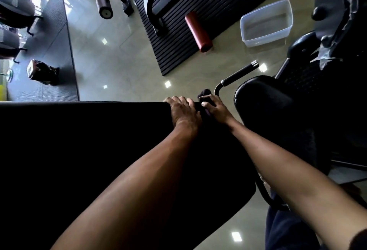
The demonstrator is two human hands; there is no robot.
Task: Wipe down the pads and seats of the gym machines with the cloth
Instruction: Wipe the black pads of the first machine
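A large black pad (83,150) fills the lower left of the head view. My left hand (183,110) grips its far top corner, fingers curled over the edge. Right beside it, my right hand (213,106) is closed on a dark cloth (205,93), pressed against the same corner of the pad. Part of the cloth sticks up above my fingers; the rest is hidden under my hand. A second black seat pad (264,106) sits just to the right of my right hand.
A curved metal handle with a black grip (236,76) rises behind my right hand. A clear plastic tub (267,23) stands on the tiled floor. A red foam roller (198,31) lies on a black ribbed mat (208,1). Other machines stand at left and far right.
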